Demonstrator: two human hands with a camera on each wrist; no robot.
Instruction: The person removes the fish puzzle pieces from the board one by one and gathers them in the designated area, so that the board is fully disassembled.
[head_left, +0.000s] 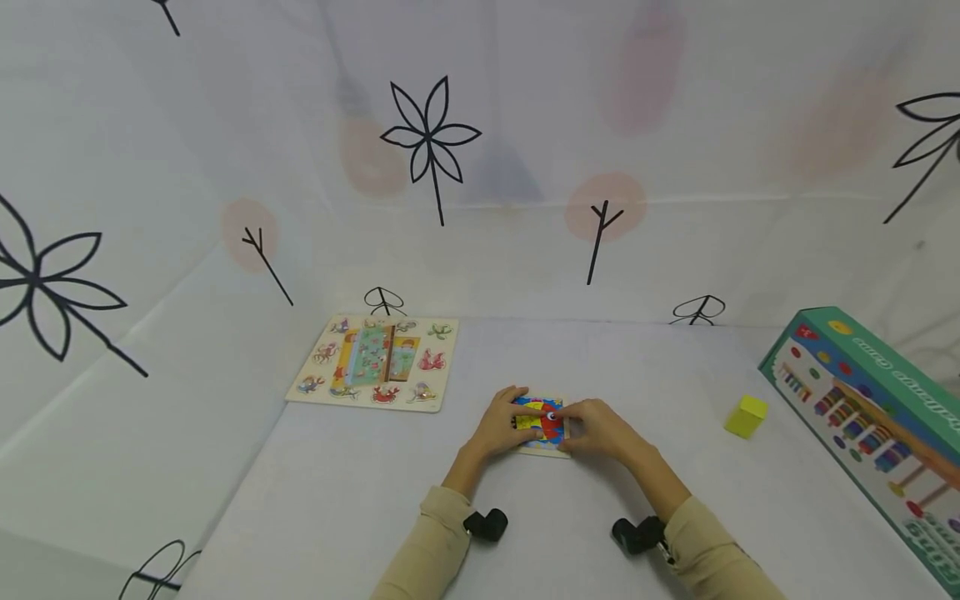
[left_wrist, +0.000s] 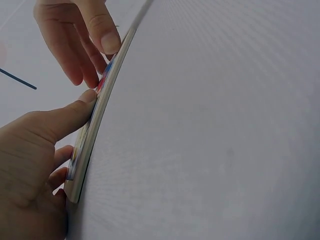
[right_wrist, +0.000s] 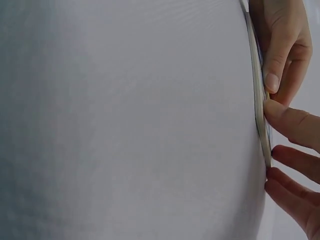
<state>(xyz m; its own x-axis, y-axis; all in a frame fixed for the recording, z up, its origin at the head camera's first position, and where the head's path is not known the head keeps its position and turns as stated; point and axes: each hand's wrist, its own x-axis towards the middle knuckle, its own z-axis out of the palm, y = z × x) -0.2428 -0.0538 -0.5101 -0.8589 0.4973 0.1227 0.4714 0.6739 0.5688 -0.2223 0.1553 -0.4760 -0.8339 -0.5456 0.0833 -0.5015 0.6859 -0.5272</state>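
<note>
Soft, diffuse light fills the head view evenly, with a faint shadow beneath the right hand (head_left: 597,429). Beyond both hands, blurred pink and orange patches tint the pale cloth (head_left: 510,267); left of the left hand (head_left: 497,425), a board's (head_left: 367,357) fine printing looks soft. Both wrist views are dimmer and greyer, the tabletop (left_wrist: 200,125) faintly rippled, darkening away from the hands.

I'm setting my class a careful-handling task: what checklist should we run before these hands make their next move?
1. Left hand on the small picture board: ok.
2. Right hand on its opposite side: ok.
3. Board's face fully uncovered: not ok, hands cover part.
4. Anything loose beneath the hands: cannot tell, hidden.
5. Yellow block apart from the hands: ok.
6. Larger board apart from the hands: ok.
</note>
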